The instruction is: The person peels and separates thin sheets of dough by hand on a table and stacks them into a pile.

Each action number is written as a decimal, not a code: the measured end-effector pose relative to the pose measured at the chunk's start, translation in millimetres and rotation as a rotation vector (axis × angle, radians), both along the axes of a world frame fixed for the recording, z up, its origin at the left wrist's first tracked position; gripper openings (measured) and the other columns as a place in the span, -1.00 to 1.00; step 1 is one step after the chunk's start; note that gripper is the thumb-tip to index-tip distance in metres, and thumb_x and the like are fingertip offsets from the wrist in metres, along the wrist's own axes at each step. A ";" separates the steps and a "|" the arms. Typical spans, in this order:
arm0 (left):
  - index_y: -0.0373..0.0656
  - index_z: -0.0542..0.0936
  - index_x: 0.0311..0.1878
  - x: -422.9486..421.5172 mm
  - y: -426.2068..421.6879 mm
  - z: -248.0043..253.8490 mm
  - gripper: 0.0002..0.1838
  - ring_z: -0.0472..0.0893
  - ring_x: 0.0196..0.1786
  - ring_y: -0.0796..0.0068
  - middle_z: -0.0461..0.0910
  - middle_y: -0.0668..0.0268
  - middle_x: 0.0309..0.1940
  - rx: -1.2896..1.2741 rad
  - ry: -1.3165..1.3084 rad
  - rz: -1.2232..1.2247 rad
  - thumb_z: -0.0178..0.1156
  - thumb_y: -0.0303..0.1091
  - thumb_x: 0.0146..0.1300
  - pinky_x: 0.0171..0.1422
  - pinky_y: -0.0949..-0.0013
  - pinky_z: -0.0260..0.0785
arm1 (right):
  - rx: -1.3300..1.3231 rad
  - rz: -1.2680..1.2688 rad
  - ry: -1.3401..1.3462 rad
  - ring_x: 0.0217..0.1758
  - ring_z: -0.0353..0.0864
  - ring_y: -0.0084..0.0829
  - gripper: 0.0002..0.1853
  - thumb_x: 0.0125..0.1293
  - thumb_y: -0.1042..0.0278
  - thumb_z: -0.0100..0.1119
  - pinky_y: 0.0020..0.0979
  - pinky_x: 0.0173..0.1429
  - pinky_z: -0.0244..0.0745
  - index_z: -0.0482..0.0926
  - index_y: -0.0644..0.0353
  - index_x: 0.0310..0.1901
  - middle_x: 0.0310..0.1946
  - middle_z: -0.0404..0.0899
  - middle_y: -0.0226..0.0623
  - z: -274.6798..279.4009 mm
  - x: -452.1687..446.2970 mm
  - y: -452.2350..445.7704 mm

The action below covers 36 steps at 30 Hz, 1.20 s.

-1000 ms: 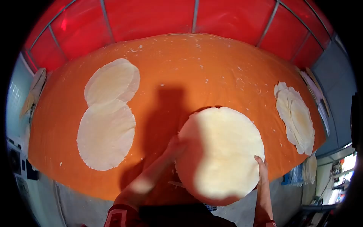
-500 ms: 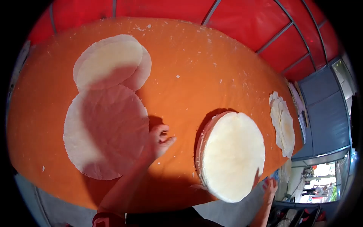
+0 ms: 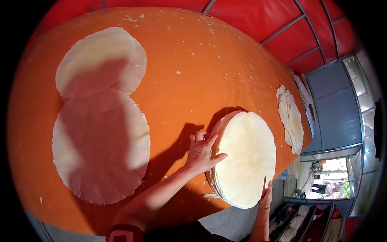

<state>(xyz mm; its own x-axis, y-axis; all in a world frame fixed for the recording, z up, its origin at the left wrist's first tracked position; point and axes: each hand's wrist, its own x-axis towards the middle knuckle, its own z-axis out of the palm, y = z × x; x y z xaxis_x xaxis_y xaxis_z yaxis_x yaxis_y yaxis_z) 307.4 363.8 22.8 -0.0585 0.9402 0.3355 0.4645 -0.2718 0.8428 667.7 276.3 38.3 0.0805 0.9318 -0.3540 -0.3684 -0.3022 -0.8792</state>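
Observation:
A tall stack of thin round pale sheets (image 3: pixel 248 159) stands at the near right of the orange-covered table. My left hand (image 3: pixel 201 152) is at the stack's left edge, thumb on the top sheet, fingers spread along the side. Against the lower right edge rests my right hand (image 3: pixel 266 196), its thumb up at the rim; its other fingers are hidden. On the left lie a large round sheet (image 3: pixel 100 149) and, overlapping its far edge, several round sheets (image 3: pixel 100 60), partly in shadow.
Folded, wrinkled sheets (image 3: pixel 290 119) lie at the table's right edge. The orange table surface (image 3: pixel 181 92) has white flakes on it. Behind is a red panelled wall (image 3: pixel 250 20). Crates with bundles (image 3: pixel 296 224) stand on the floor at the lower right.
My left hand has moved right from beside the left sheets to the stack. My right hand, below the stack's right side half a second ago, is now against it. The view has shifted right.

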 end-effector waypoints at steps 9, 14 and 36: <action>-0.18 0.36 0.06 25.0 -0.2 -4.3 -0.26 0.25 -0.11 0.25 0.19 0.11 -0.11 -0.201 -0.002 0.064 0.37 -0.06 -0.24 -0.04 0.30 0.24 | 0.113 -0.170 -0.257 0.25 0.10 -0.28 -0.33 0.26 -0.01 -0.22 -0.29 0.25 0.08 -0.08 0.34 0.21 0.22 0.03 -0.13 -41.9 37.4 -15.2; -0.26 0.51 -0.27 23.6 13.9 -5.7 -0.53 0.44 -0.28 0.35 0.42 0.21 -0.40 -0.781 -0.807 -0.103 0.38 -0.24 -0.31 -0.18 0.35 0.33 | 0.153 -0.203 -0.307 0.24 0.10 -0.29 -0.34 0.26 0.03 -0.20 -0.29 0.25 0.09 -0.08 0.36 0.20 0.20 0.06 -0.11 -45.7 36.7 -20.5; -0.30 0.24 0.06 58.3 -29.5 -7.4 -0.49 0.44 -0.38 0.57 0.45 0.24 -0.28 -0.333 -0.871 -0.185 0.03 -0.59 -0.06 -0.41 0.54 0.30 | 0.113 -0.237 -0.416 0.24 0.12 -0.19 -0.31 0.22 0.30 -0.10 -0.30 0.26 0.07 -0.24 0.38 0.23 0.15 0.11 0.09 -31.1 14.8 -8.5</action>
